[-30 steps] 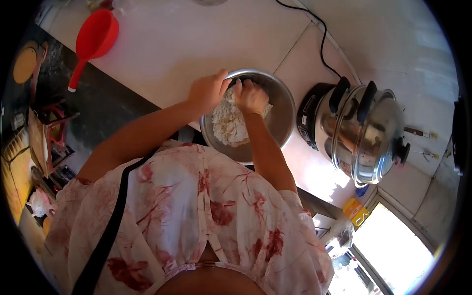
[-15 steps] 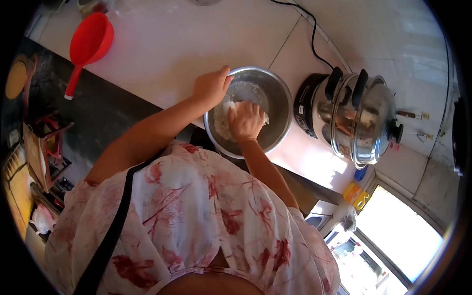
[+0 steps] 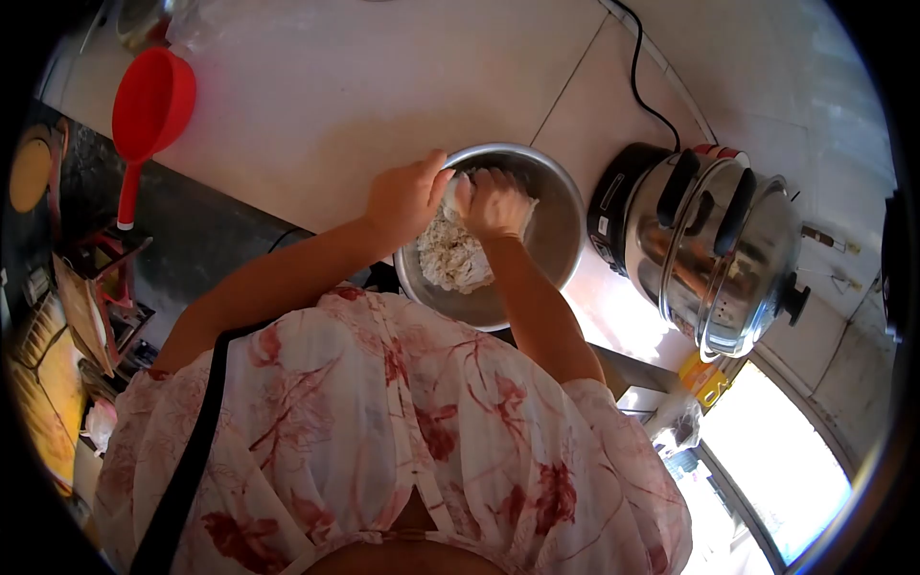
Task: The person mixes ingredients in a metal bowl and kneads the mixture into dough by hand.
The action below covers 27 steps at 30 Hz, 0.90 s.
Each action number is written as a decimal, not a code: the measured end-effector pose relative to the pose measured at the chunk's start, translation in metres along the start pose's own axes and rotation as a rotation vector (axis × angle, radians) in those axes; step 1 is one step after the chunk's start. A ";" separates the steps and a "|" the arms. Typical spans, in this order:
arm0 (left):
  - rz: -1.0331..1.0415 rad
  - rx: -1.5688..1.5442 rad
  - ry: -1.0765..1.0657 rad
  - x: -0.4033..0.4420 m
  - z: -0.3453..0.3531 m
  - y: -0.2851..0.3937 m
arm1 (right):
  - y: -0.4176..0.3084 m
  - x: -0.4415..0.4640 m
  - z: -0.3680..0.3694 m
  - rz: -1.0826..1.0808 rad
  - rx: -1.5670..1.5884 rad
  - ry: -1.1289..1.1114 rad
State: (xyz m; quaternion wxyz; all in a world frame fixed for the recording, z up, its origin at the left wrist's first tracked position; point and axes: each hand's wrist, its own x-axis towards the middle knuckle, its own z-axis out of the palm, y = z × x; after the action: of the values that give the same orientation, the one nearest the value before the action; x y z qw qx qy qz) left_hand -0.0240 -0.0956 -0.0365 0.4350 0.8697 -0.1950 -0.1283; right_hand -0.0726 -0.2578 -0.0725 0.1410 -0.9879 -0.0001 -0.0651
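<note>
A round metal bowl (image 3: 558, 230) stands at the counter's near edge. Shaggy, crumbly dough (image 3: 453, 257) lies in its left half. My left hand (image 3: 404, 199) grips the bowl's upper left rim, thumb over the edge. Inside the bowl, my right hand (image 3: 496, 206) curls its fingers over the far part of the dough; its fingertips are partly hidden, and dough bits show beside its knuckles.
A steel pot with a lid (image 3: 714, 244) and black handles stands right of the bowl, its black cord (image 3: 637, 81) running up the wall edge. A red ladle-shaped scoop (image 3: 153, 105) overhangs the counter's left edge. The counter (image 3: 383, 86) stretches beyond the bowl.
My right hand has moved from the middle of the bowl to its far side, its fingers now curled. More of the dough shows. My left hand stays on the rim; the view has shifted slightly.
</note>
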 end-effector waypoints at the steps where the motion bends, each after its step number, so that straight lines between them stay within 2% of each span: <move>1: -0.006 0.006 0.008 0.000 0.000 0.000 | 0.001 0.002 0.005 0.031 0.006 0.006; 8: 0.045 0.061 0.123 -0.004 0.003 0.001 | -0.002 0.006 0.009 0.147 -0.054 0.102; 12: -0.009 0.125 0.087 -0.001 0.002 0.001 | -0.005 0.008 -0.007 0.241 -0.077 -0.021; 14: 0.002 0.133 0.095 -0.003 0.004 0.000 | -0.012 -0.001 -0.045 0.326 0.215 -0.135; 15: 0.006 0.124 0.091 -0.004 0.004 0.002 | -0.015 -0.009 -0.052 0.332 0.205 -0.136; 18: -0.016 0.134 0.088 -0.004 0.002 0.005 | -0.018 -0.034 -0.051 0.195 -0.023 -0.132; 22: -0.031 0.152 0.099 -0.005 0.004 0.002 | -0.045 -0.075 -0.037 0.236 -0.219 -0.121; 27: -0.005 0.118 0.102 -0.007 0.003 -0.002 | -0.040 -0.065 -0.027 0.183 -0.205 -0.102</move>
State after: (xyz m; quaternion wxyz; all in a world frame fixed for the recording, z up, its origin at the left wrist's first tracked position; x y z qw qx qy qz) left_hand -0.0310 -0.0936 -0.0397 0.3921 0.8997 -0.1777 -0.0730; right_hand -0.1416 -0.2255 -0.0436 0.0447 -0.9950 0.0892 -0.0011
